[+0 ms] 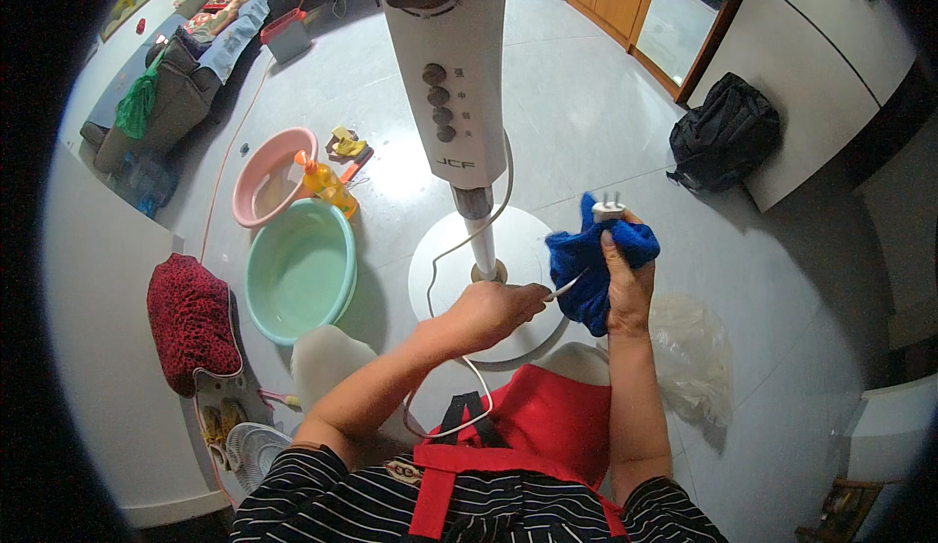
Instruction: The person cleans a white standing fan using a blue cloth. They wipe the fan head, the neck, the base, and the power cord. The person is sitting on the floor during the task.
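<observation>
My right hand (pixel 630 289) is closed round a blue cloth (pixel 578 267), the thumb on its front. A white three-pin plug (pixel 608 211) stands up out of the cloth, prongs upward. The fingers of my left hand (pixel 489 314) pinch the white power cord (pixel 565 290) just left of the cloth. More of this cord loops down over my lap and up to the white pedestal fan (pixel 442 44). The fan's column, with several round buttons, rises in front of me from a round white base (pixel 435 264). Its top is cut off by the picture's edge.
Left of the fan are a green basin (pixel 293 274), a pink basin (pixel 256 191) and an orange bottle (pixel 327 186). A red patterned bundle (pixel 192 323) and a fan grille (pixel 259 450) lie nearer. At right are a clear plastic bag (pixel 692 357) and a black backpack (pixel 723 132). Someone reclines far left.
</observation>
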`<state>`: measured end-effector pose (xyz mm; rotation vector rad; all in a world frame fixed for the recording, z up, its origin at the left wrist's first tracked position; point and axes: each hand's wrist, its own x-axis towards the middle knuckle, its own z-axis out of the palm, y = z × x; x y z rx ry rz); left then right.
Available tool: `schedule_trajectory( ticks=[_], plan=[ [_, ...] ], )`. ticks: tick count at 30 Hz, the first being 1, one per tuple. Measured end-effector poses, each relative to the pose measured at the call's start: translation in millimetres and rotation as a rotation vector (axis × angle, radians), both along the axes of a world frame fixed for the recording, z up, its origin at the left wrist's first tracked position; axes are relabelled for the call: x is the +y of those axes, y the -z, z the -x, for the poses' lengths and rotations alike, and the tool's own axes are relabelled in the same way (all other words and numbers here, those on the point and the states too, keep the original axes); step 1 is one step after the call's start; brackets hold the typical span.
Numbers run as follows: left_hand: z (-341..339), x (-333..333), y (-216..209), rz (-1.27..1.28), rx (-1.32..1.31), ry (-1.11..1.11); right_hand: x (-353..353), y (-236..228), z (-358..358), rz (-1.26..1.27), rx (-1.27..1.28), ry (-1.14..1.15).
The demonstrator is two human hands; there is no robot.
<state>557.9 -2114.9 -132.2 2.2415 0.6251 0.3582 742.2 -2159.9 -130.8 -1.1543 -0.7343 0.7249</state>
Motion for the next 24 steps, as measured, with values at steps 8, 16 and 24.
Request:
schedule_trajectory(
  ticks=[8,16,24],
  plan=[
    [-18,14,-32,0.487,-0.464,-0.306,-3,-8,16,0.126,-0.14,-0.125],
    [-47,19,-19,0.647,-0.565,-0.373,-3,-6,13,0.157,-0.128,-0.106],
    [-50,27,-6,0.772,-0.73,-0.495,4,22,-12,0.246,0.307,0.178]
  ],
)
